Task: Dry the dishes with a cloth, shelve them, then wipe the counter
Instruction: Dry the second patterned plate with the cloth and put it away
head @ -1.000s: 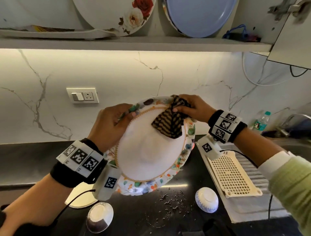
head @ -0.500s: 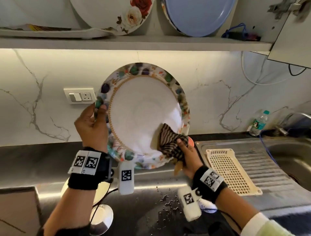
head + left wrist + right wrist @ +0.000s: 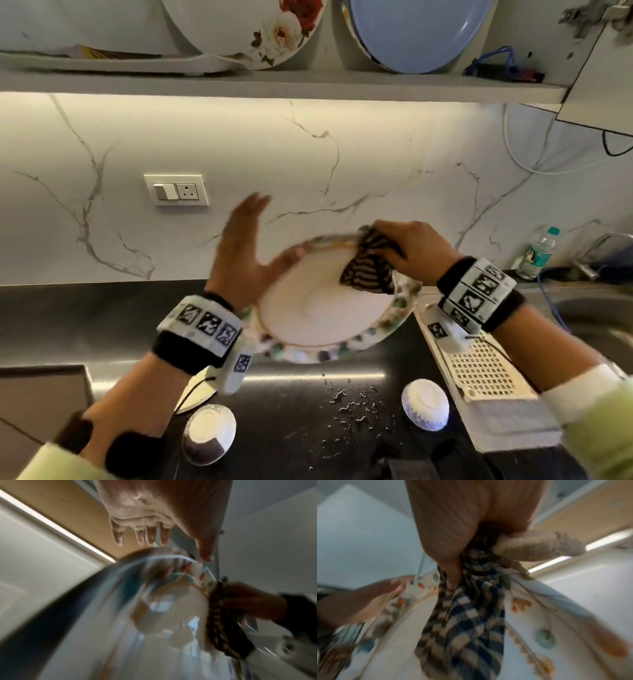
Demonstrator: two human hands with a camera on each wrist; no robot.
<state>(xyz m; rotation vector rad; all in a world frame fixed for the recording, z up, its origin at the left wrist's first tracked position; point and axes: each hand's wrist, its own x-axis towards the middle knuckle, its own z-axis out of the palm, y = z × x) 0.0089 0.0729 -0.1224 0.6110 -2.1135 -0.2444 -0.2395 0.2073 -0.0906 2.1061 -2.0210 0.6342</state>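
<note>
Tilting above the black worktop (image 3: 291, 404), the floral-rimmed plate (image 3: 318, 318) carries a striped cloth (image 3: 368, 270) at its far rim, bunched in the right hand (image 3: 416, 250) grip. Left hand (image 3: 239, 253) fingers straight, thumb touching the rim.

plates: three — one floral-rimmed plate (image 3: 329, 329) held above the desk (image 3: 291, 411), two plates (image 3: 246, 31) on the shelf over it | bowls: two upturned bowls (image 3: 425, 404) on the desk | cloths: one striped cloth (image 3: 368, 270) | bottles: one bottle (image 3: 536, 253) at the desk's right | hands: two
</note>
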